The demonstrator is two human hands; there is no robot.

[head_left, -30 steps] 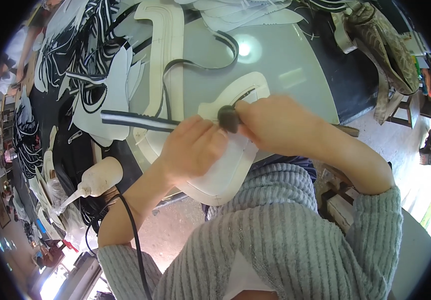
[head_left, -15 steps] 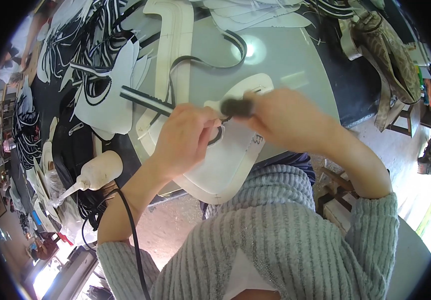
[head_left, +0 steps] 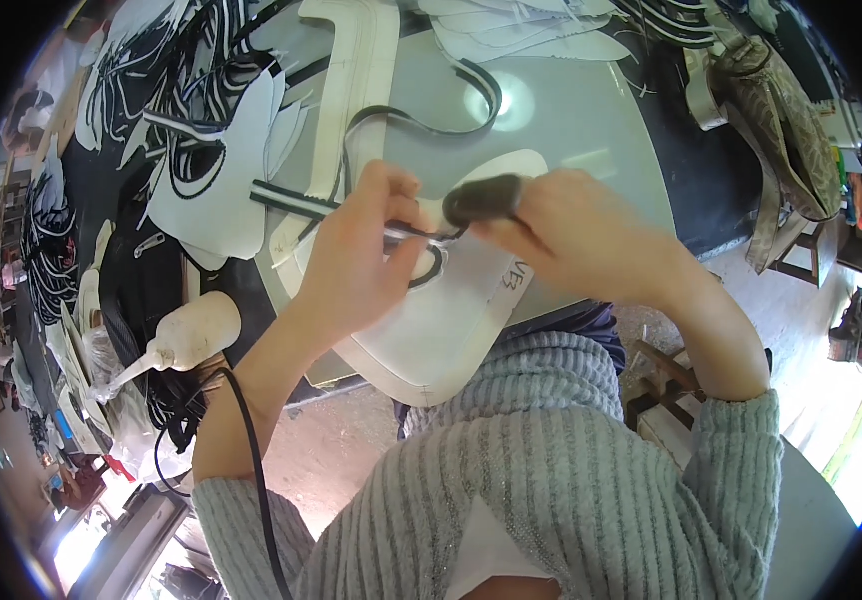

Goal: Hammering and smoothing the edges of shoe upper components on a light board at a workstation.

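Note:
A white pattern-shaped panel (head_left: 426, 345) lies at the table's near edge, a dark loop of trim showing on it near my fingers. My left hand (head_left: 356, 255) is curled over the panel, with a black-and-white strip (head_left: 291, 198) running beneath it and held at the fingers. From there the strip's narrow dark end reaches toward my other hand. My right hand (head_left: 571, 230) is closed around a tool with a dark, rounded end (head_left: 484, 198); its working part is mostly hidden. Both hands are close together over the panel's upper part.
A long cream panel (head_left: 361, 75) and a curling dark strip (head_left: 431, 130) lie beyond my hands. White cut pieces (head_left: 221, 190) and striped strips are heaped at left, near a white squeeze bottle (head_left: 201, 330). A patterned bag (head_left: 776, 120) sits at far right.
My left fingers have lifted and spread a little, showing more of the strip between them. The dark tool in my right hand has tilted and shows more clearly.

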